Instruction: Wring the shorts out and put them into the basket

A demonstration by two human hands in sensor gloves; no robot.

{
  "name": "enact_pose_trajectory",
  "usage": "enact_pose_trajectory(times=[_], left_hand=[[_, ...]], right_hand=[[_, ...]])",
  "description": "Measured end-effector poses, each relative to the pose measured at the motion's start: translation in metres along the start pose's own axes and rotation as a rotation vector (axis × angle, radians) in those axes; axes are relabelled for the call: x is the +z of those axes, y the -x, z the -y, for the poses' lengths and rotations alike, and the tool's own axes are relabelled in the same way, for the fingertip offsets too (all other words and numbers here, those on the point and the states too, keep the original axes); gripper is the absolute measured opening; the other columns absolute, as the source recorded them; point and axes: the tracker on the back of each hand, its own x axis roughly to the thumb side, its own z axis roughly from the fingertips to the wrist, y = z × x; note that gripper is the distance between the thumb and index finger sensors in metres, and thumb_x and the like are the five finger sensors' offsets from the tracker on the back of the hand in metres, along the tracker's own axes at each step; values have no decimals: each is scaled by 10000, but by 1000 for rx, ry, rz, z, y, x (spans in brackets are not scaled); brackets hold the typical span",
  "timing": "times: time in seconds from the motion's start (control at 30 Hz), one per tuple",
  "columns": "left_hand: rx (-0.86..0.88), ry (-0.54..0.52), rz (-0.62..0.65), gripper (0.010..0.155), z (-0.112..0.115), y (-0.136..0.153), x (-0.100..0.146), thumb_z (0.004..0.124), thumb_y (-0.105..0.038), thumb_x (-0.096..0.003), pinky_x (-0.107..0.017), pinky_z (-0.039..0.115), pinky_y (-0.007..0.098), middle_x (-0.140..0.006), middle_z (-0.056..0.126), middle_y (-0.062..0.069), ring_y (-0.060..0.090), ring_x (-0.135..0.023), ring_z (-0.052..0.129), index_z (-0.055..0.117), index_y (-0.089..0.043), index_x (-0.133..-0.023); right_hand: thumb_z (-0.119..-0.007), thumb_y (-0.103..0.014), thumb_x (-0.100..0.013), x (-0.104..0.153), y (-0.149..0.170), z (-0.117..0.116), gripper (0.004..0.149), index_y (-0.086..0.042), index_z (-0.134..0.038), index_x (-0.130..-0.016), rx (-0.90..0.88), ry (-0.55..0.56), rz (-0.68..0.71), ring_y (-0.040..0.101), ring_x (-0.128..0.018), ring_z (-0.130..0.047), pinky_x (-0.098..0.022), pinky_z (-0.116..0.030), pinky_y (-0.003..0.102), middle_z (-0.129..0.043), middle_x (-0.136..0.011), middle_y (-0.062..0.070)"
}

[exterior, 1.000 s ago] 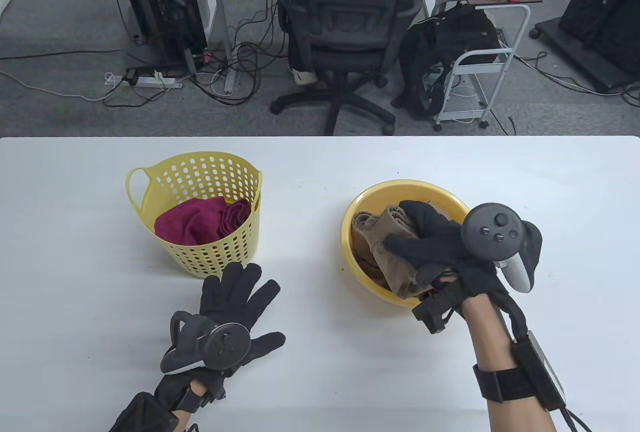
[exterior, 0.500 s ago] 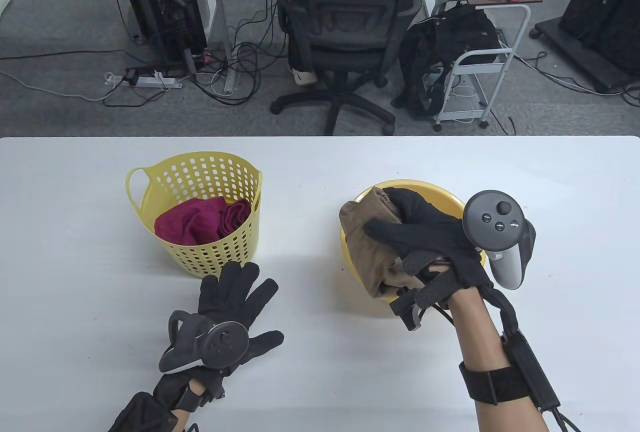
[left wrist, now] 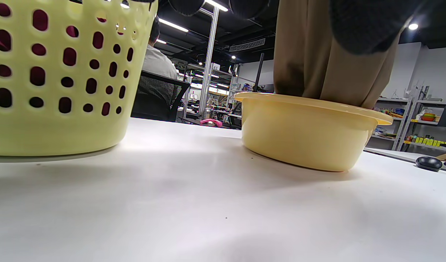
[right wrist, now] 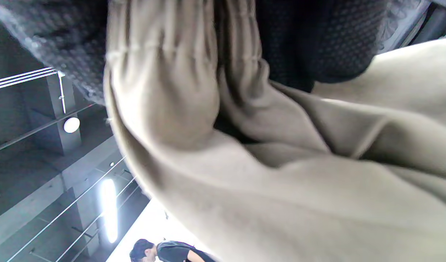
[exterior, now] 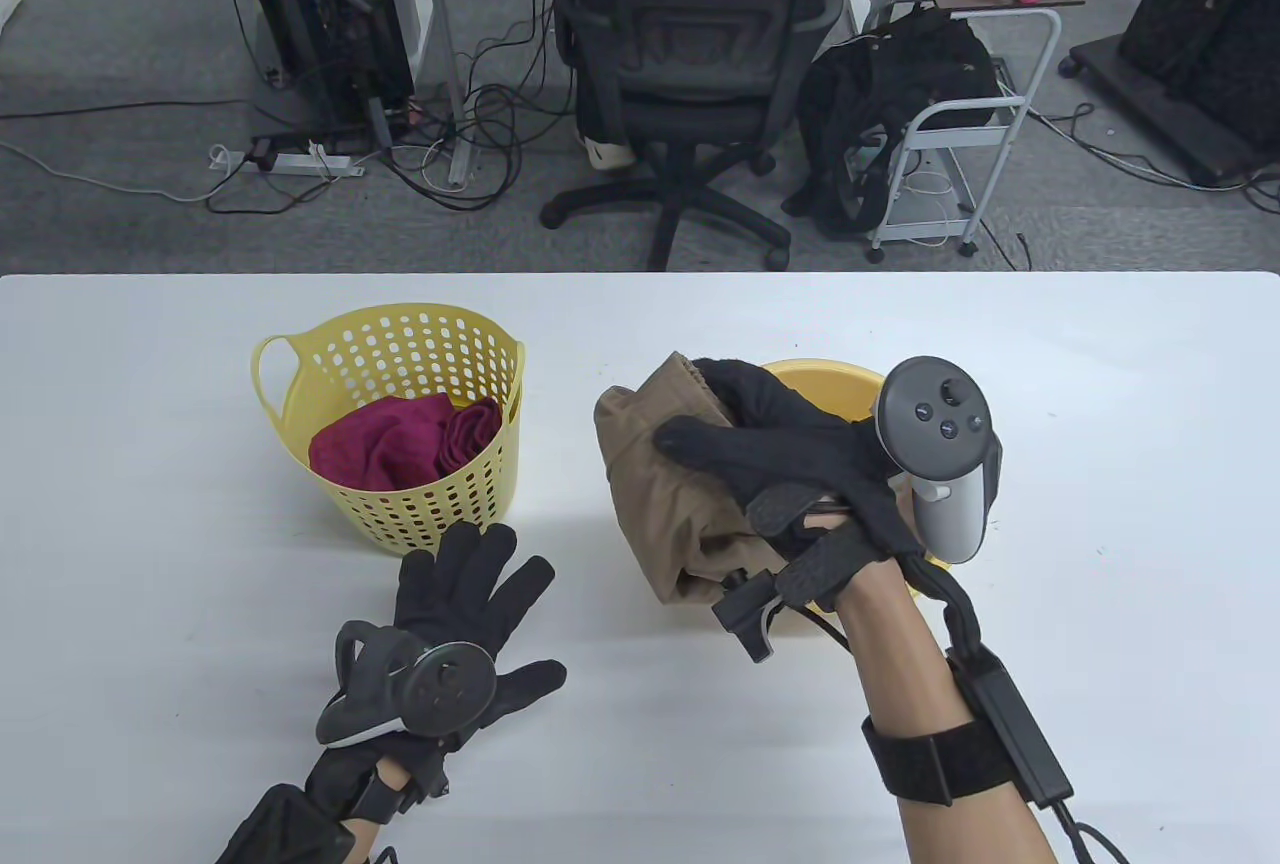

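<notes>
My right hand (exterior: 770,464) grips the bunched tan shorts (exterior: 650,484) and holds them up over the left rim of the yellow bowl (exterior: 800,370). Seen from the left wrist, the shorts (left wrist: 328,62) hang down into the bowl (left wrist: 303,134). The right wrist view is filled by the tan shorts (right wrist: 281,163) under my gloved fingers (right wrist: 317,40). The yellow perforated basket (exterior: 440,504) stands at the left with a dark red cloth (exterior: 400,439) inside. My left hand (exterior: 470,604) lies flat on the table in front of the basket, fingers spread, holding nothing.
The white table (exterior: 150,524) reaches from edge to edge. Beyond its far edge stand an office chair (exterior: 690,54), a black bag (exterior: 890,104) on a white cart and cables on the floor. A black mouse (left wrist: 428,163) lies on the table at far right in the left wrist view.
My right hand has lifted the tan shorts out of the bowl and carried them left, towards the basket. The left hand has stayed flat on the table.
</notes>
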Motion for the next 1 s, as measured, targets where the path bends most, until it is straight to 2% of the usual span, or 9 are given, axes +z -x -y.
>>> enact_pose_trajectory(times=[0.27, 1.0], left_hand=[[3, -5, 5, 887, 0, 0, 0, 737, -683, -503, -670, 289, 792, -1266, 270, 258, 611, -1128, 303, 341, -260, -1174], [6, -11, 9, 891, 0, -1, 1, 737, -682, -503, -673, 300, 791, -1264, 273, 261, 612, -1128, 309, 338, -252, -1174]], right_hand=[[-870, -553, -519, -6, -16, -18, 702, -50, -670, -966, -62, -34, 23, 383, -658, -970, -515, -836, 490, -867, -826, 180], [-842, -571, -547, -9, -50, -40, 704, -44, -653, -975, -307, -127, 96, 366, -667, -971, -525, -840, 475, -859, -834, 171]])
